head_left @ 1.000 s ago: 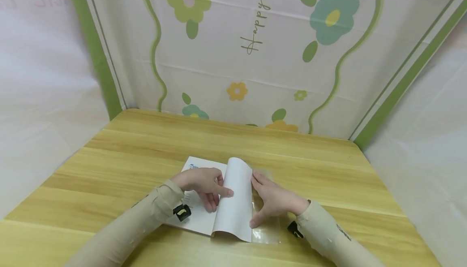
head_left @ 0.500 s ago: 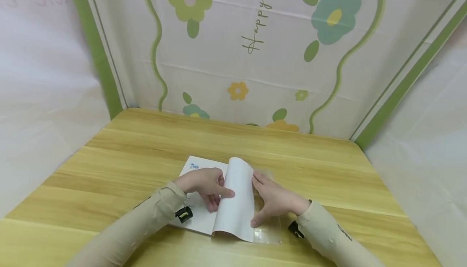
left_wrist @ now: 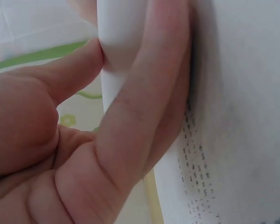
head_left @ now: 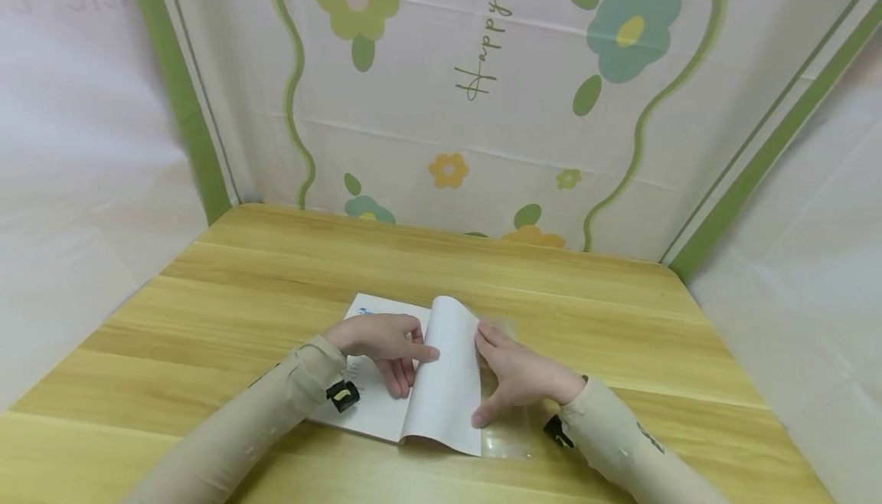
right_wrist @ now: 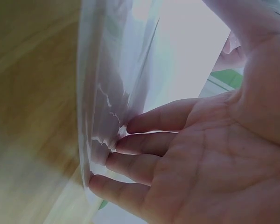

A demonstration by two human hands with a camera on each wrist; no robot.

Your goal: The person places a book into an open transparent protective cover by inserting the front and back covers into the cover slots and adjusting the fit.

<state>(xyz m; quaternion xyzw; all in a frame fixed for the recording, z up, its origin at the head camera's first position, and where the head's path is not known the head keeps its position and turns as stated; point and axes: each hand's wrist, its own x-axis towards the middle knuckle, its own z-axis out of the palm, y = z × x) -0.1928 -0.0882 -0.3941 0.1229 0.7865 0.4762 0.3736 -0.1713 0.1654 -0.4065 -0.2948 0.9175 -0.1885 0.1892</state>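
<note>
The booklet (head_left: 375,418) and its curled page (head_left: 444,393) are smooth, matt paper, while the clear sheet (head_left: 506,439) is thin, glossy plastic with bright streaks. Smooth wood grain with a soft sheen covers the tabletop (head_left: 586,305), and the sleeves (head_left: 234,431) are wrinkled, matt cloth. The faintly creased backdrop (head_left: 393,106) is probably fabric, its weave too small to tell.

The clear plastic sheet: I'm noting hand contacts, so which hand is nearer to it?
Right: the right hand touches the clear plastic sheet. The left hand is farther off, to the sheet's left, touching the curled white page.
</note>
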